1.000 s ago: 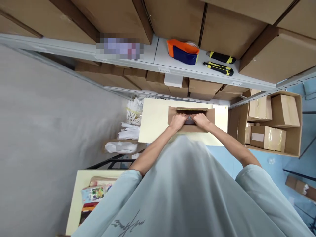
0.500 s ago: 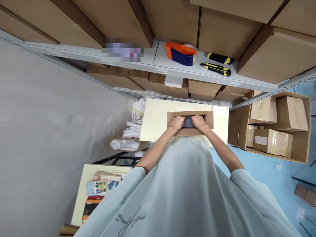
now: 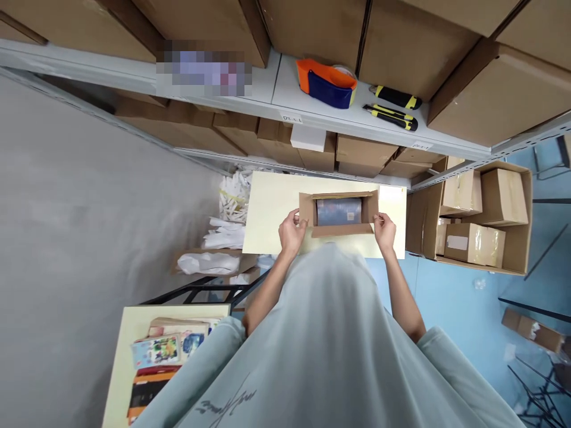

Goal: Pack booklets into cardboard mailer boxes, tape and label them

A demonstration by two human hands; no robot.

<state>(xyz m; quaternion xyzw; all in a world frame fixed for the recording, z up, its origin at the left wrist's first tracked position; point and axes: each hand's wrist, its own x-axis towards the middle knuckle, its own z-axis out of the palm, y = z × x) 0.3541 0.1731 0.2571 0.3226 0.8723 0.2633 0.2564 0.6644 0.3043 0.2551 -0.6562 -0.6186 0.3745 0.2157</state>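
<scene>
An open cardboard box stands on the pale yellow tabletop, its flaps folded outward. Inside it lies a blue-grey packet with a small pale label, its surface shiny like plastic wrap. My left hand is closed at the box's left flap, thumb and fingers near its lower corner. At the opposite end my right hand pinches the lower corner of the right flap. Both hands are outside the box.
A grey shelf above holds cartons, a tape roll in an orange and blue holder and two cutters. At right stands a large carton of smaller boxes. White paper bundles lie left; magazines rest on another table.
My hands have come up out of the box and moved apart to its two end flaps. The packet inside is now uncovered. The view has shifted slightly.
</scene>
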